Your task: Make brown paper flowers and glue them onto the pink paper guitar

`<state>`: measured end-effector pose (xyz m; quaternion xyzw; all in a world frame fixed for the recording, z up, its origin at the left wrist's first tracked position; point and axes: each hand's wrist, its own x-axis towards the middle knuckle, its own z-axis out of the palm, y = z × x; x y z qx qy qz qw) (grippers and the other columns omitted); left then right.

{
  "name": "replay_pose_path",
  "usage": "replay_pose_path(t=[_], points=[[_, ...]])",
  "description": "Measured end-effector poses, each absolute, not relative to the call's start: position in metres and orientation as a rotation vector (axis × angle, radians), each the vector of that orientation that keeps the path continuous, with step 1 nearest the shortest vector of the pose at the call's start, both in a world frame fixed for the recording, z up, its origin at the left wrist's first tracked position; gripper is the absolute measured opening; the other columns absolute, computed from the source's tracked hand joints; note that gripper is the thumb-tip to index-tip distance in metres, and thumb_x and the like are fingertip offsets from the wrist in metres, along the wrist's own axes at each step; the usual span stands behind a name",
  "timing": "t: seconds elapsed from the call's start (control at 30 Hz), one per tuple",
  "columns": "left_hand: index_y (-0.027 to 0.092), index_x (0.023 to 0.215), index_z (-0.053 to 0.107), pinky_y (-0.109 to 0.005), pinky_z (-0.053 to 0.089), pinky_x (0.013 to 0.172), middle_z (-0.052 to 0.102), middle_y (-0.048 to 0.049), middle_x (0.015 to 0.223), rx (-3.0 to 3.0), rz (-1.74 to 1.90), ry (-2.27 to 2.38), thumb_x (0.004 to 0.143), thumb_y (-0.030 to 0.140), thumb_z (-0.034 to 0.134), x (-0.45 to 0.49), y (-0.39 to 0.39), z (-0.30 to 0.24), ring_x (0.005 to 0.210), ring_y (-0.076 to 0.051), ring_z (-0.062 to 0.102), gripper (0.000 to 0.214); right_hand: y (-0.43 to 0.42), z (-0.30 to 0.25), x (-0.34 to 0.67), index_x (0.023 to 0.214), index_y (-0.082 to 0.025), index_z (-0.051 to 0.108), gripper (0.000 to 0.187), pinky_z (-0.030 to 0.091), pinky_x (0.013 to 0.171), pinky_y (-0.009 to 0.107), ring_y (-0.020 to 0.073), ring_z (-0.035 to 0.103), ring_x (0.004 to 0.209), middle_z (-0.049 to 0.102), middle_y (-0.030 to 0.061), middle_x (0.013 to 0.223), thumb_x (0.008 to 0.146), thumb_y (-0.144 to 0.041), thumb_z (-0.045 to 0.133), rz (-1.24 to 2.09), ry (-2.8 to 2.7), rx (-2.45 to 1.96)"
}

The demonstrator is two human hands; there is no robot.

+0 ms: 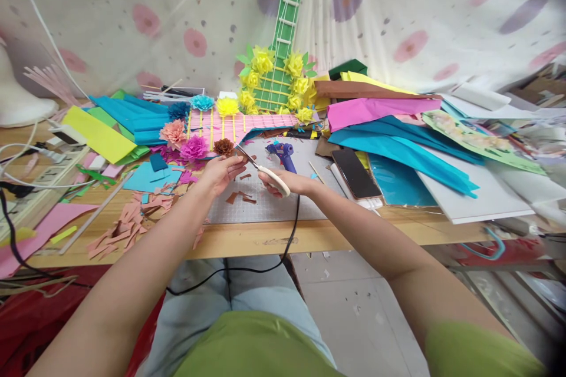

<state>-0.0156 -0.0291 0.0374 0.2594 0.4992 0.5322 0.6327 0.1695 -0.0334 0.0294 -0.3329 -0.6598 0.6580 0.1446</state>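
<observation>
My right hand (283, 181) is closed round the cream handles of a pair of scissors (260, 168), whose blades point up and left. My left hand (221, 172) pinches a small brown paper piece (242, 155) at the blade tips. Both hands hover over a grey cutting mat (269, 203) strewn with brown paper snippets (241, 195). Just beyond the hands lie a brown paper flower (223, 145), a magenta flower (193, 148) and a blue glue gun (285, 155).
A green and pink paper guitar (276, 79) with yellow flowers leans at the back. Coloured paper sheets (398, 141) pile up at right, with a phone (356, 174) beside the mat. Salmon paper scraps (128, 224) litter the left. A black cable (247, 268) hangs off the table edge.
</observation>
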Motion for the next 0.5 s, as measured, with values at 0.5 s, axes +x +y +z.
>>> replay_pose_path(t=[0.5], points=[[0.010,0.065,0.064,-0.029,0.055,0.075,0.070,-0.0077,0.068,0.584,1.159,1.126,0.068,0.002,0.063,-0.013,-0.030,0.036,0.067,-0.015,0.068,0.009,-0.035,0.031,0.182,0.073,-0.020,0.035,0.051,0.036,0.045,0.021,0.0062,0.039,0.047,0.040,-0.0071,0.055,0.081,-0.069,0.045,1.855,-2.075,-0.927]])
